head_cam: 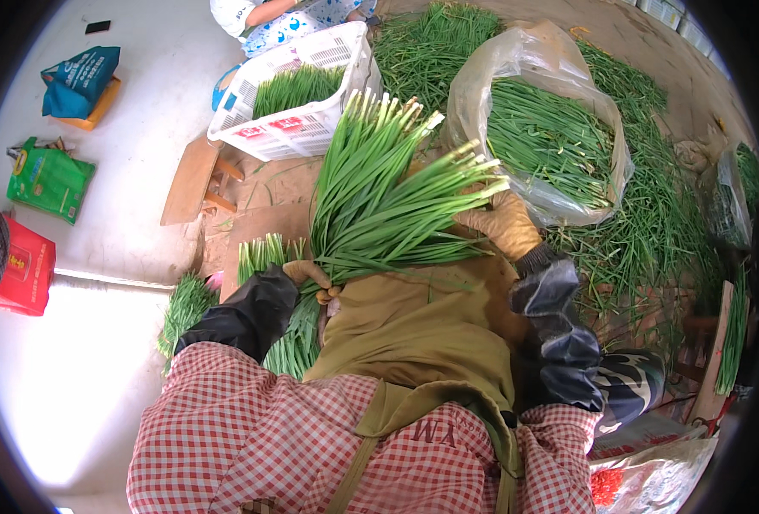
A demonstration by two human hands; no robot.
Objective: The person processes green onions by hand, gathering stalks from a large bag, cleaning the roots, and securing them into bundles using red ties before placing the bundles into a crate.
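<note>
A large bunch of garlic chives [379, 199] fans out over my lap, pale cut ends pointing up and to the right. My left hand [309, 275], in a tan glove, grips the gathered leaf ends at the lower left. At the right, my gloved right hand [507, 220] holds a separate part of the fan just below its pale ends; some of its fingers are hidden behind the stalks. Beneath the bunch lies my olive apron [418, 321]. Beside my left wrist, more chives [260, 254] stand with their cut ends up.
A white plastic crate [309, 138] holds chives ahead, near a seated person. Right of it, a clear plastic bag [469, 96] contains more chives, with loose leaves [643, 238] around it. A wooden stool [190, 183] and a green bag [52, 180] are on the left.
</note>
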